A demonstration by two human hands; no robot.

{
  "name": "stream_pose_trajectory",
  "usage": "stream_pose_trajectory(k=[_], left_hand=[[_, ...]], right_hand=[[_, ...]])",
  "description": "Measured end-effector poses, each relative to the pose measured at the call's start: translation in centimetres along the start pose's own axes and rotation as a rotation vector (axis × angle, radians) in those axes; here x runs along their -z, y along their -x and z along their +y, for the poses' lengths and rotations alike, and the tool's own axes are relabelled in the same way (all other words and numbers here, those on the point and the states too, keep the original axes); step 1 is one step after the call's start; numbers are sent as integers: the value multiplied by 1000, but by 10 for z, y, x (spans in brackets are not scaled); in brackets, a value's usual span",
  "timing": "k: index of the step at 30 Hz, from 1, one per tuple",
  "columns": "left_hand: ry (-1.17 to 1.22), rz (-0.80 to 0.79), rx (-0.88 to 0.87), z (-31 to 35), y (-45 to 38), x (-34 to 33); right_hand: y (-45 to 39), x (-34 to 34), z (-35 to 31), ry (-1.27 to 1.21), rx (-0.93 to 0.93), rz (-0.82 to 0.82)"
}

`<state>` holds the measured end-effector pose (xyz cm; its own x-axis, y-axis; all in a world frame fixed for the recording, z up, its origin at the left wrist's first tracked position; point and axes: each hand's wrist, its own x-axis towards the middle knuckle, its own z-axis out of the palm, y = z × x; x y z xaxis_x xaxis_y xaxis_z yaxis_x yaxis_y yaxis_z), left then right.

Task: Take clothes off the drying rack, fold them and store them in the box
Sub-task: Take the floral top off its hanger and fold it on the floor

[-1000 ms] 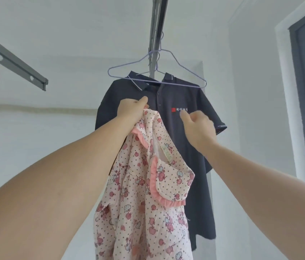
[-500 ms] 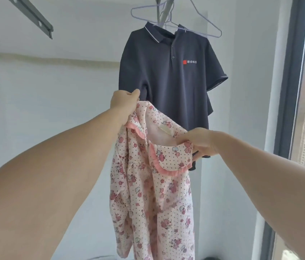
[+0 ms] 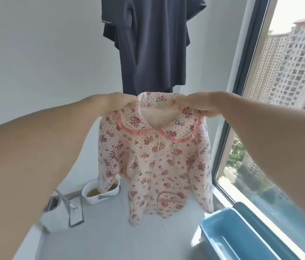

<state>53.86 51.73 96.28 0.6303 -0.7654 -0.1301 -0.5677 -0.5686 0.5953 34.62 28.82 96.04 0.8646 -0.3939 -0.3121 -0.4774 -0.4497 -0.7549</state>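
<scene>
Fingers of the left hand (image 3: pixel 119 102) and right hand (image 3: pixel 200 105) pinch the shoulders of the pink floral cotton pyjama top (image 3: pixel 155 158), hanging flat (frilled collar facing out). At five o'clock sits the blue plastic box (image 3: pixel 241 239) on the grey floor (image 3: pixel 110 237).

The pink top (image 3: pixel 155 158) hangs spread between both hands (image 3: pixel 121 102), filling the middle and hiding the floor behind it. Far above it, the dark shirt (image 3: pixel 148 44) blocks the way upward. Low on the left stand a white bucket (image 3: pixel 101 192) and a mop (image 3: pixel 74 209), the top's sleeve dangling over the bucket. Near right, the blue box (image 3: pixel 241 239) sits open by the window (image 3: pixel 251 91). The floor between mop and box lies bare.
</scene>
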Motion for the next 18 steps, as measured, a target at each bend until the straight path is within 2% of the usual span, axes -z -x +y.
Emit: stream_pose_trajectory(k=[2, 5, 11, 15, 18], left_hand=[[-75, -19, 17, -6, 25, -16], [-107, -5, 8, -18, 54, -46], [-49, -36, 39, -31, 136, -118], [-145, -96, 117, -49, 198, -186], [-173, -225, 184, -85, 243, -247]], right_hand=[[30, -18, 13, 164, -51, 13], [67, -44, 36, 428, -115, 151], [130, -101, 109, 447, -114, 333], [179, -156, 167, 437, -133, 271], [213, -213, 218, 396, -202, 147]])
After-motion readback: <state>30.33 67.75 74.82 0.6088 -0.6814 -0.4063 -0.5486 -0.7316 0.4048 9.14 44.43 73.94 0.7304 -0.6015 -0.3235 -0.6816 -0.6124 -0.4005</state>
